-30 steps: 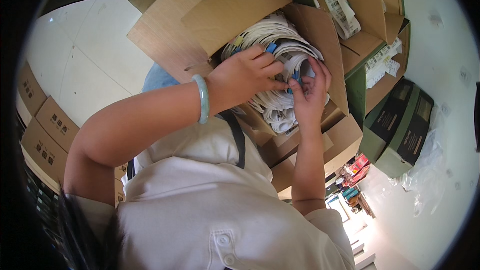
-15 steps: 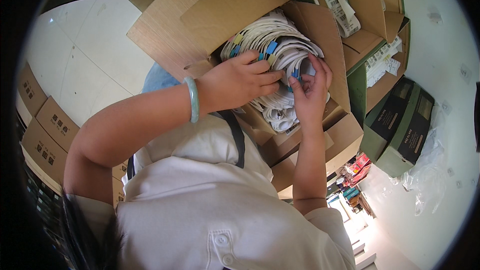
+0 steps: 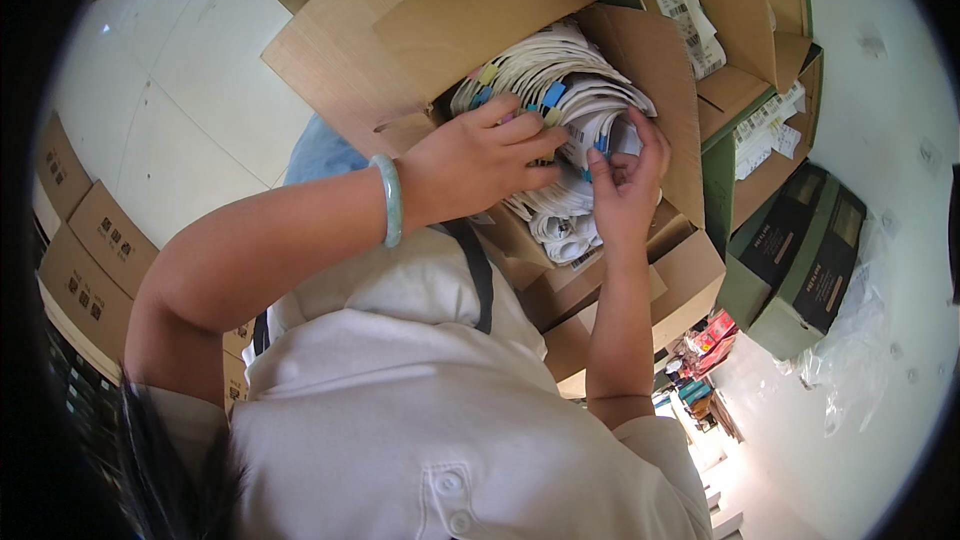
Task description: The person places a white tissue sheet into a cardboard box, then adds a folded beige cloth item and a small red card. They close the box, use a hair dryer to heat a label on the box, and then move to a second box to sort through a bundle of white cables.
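An open brown cardboard box (image 3: 645,65) holds a thick row of curled white label sheets (image 3: 565,55), with yellow, blue and teal tabs along their edges. My left hand (image 3: 480,155) reaches in from the left, its bent fingers gripping sheets beside the tabs; a pale green bangle (image 3: 387,200) circles that wrist. At the right side of the row, my right hand (image 3: 630,165) pinches the curled edge of some sheets, thumb by a blue tab (image 3: 598,150). Rolled sheets (image 3: 560,230) lie at the box's near end, below my hands.
The box's large flap (image 3: 330,50) stands out to the left. Green-and-brown boxes of label strips (image 3: 765,130) stand at the right, above a closed green-and-black box (image 3: 800,250) and clear plastic wrap (image 3: 850,340). Brown cartons (image 3: 95,250) are stacked on the far left.
Both hands stay on the sheets with nearly the same hold. The box and sheets sit slightly further right in view, and the sheets by my right thumb look a little more spread.
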`<state>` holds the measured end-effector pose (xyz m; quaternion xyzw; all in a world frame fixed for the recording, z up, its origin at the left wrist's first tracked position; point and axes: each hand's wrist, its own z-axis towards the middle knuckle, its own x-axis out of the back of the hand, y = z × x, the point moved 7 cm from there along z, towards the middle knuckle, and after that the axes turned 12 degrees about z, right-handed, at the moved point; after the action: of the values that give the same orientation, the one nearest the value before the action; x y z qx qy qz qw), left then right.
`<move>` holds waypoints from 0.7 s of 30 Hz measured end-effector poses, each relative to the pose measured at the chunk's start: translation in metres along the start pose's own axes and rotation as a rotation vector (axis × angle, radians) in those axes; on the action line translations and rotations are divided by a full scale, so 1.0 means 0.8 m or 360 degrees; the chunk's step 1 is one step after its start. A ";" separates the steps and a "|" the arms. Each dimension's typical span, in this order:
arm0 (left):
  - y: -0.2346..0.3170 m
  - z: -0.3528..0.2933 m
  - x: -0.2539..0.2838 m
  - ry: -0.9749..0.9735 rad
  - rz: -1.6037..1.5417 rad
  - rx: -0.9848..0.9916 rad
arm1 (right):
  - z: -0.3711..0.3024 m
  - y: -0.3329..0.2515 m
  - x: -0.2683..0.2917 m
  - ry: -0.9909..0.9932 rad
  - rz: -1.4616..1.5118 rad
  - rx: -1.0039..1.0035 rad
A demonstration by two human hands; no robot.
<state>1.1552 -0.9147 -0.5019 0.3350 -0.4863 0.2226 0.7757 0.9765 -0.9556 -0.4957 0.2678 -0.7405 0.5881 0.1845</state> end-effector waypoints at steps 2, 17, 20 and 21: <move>0.000 0.000 0.000 0.0002 0.0015 -0.0004 | 0.000 -0.004 0.000 0.0008 0.0023 -0.0035; 0.023 0.028 -0.020 -0.0083 0.0377 -0.0012 | 0.004 0.000 0.003 -0.0073 0.0129 0.0124; 0.021 0.022 -0.018 -0.0155 0.0281 -0.0027 | 0.003 -0.002 0.002 -0.0079 0.0121 0.0145; 0.021 0.020 -0.018 -0.0153 0.0267 -0.0016 | 0.003 -0.002 0.002 -0.0079 0.0112 0.0162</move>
<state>1.1284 -0.9151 -0.5048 0.2996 -0.5505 0.2679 0.7317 0.9763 -0.9588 -0.4937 0.2653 -0.7230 0.6242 0.1315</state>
